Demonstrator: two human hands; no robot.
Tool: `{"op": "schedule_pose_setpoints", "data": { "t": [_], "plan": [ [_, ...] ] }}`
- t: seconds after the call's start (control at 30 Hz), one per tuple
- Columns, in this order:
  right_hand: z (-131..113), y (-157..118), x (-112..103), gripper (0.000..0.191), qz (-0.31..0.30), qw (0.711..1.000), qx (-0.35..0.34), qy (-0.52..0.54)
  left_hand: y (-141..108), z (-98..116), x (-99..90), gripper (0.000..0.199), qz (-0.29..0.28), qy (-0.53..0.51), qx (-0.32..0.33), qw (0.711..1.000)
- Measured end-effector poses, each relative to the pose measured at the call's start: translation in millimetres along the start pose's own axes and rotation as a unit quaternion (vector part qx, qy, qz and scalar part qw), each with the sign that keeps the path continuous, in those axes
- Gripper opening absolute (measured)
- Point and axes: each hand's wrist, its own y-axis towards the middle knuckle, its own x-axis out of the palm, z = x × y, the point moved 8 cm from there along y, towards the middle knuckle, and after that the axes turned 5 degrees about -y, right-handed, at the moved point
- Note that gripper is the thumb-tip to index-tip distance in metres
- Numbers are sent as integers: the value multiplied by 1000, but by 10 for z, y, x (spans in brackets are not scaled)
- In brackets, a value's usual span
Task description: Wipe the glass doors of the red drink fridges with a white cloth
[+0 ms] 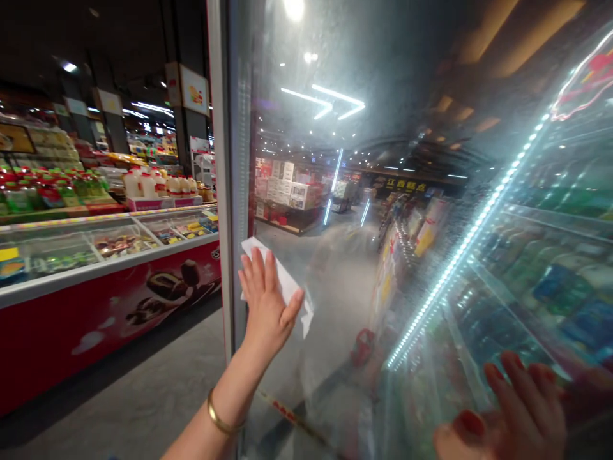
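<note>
So, far L: red ice-cream chest freezer (96, 319) w/ glass top. Next, L hand (268, 306), gold bangle (223, 414) on wrist, fingers spread flat, not gripping, pressing crumpled white paper towel (287, 287) against tall glass fridge door (335, 160). R hand (507, 415), red nails, fingers open, holds nothing, low on same door. Far R, bottled drinks (550, 281) behind glass.

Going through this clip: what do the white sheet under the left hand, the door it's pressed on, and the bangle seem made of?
The white sheet under the left hand looks like paper towel, matt and creased, though thin cloth is possible. The door pane looks like glass: glossy, see-through, mirroring ceiling lights. The bangle looks like polished gold-toned metal, with a bright highlight; it could be plated.
</note>
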Motion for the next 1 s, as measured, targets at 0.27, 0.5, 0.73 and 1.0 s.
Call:
{"op": "schedule_pose_setpoints", "data": {
  "t": [0.27,0.5,0.73,1.0],
  "plan": [
    [-357,182,19,53,-12,997,-74,1,-724,876,252,96,-18,-11,238,971],
    [-452,272,48,52,65,991,-98,57,12,89,53,95,31,-47,-8,998],
    [-318,295,15,62,52,977,39,202,-789,1448,376,70,-39,-74,302,950],
    [-9,346,-184,70,-55,964,124,229,-46,1014,219,94,-15,-116,136,984]
  ]
}}
